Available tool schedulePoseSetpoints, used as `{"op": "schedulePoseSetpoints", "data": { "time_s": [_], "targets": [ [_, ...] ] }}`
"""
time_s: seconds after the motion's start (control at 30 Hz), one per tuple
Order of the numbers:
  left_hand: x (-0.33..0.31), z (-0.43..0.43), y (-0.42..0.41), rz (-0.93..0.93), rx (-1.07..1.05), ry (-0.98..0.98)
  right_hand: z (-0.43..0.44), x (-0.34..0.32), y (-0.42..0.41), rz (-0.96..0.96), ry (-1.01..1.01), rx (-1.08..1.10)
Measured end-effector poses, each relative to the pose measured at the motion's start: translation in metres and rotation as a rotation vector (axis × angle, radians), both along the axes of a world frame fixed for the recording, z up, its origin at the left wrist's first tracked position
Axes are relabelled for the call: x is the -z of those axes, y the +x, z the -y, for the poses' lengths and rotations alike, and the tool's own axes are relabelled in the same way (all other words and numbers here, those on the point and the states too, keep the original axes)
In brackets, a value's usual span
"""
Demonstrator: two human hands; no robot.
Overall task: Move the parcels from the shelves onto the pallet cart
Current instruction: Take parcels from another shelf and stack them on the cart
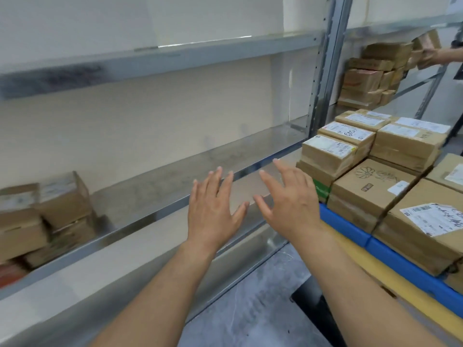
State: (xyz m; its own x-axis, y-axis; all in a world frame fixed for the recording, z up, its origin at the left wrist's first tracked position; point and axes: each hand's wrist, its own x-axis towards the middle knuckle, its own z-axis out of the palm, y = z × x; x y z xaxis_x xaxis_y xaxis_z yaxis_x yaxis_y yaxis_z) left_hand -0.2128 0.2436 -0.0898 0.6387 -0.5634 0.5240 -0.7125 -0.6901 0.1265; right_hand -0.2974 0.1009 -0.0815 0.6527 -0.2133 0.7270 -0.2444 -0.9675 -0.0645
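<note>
- the left hand [213, 209] is held flat with its fingers spread, and nothing is gripped.
- the right hand [288, 204] is spread just as wide, just beside the left, and nothing is held.
- both are raised before the front edge of the metal shelf [175, 176].
- at least eight cardboard parcels [370, 191] are stacked on the blue pallet cart [350, 226] at the right.
- a blurred cluster of shelf parcels [50, 209] is seen at the left; its count cannot be told.
</note>
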Motion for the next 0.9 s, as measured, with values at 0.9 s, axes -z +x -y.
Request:
{"op": "schedulePoseSetpoints", "data": {
  "time_s": [0.9],
  "targets": [
    [-0.015,-0.433,0.083,-0.053,-0.668,-0.155,-0.401,-0.015,0.179,-0.14,0.045,-0.607]
  ]
}}
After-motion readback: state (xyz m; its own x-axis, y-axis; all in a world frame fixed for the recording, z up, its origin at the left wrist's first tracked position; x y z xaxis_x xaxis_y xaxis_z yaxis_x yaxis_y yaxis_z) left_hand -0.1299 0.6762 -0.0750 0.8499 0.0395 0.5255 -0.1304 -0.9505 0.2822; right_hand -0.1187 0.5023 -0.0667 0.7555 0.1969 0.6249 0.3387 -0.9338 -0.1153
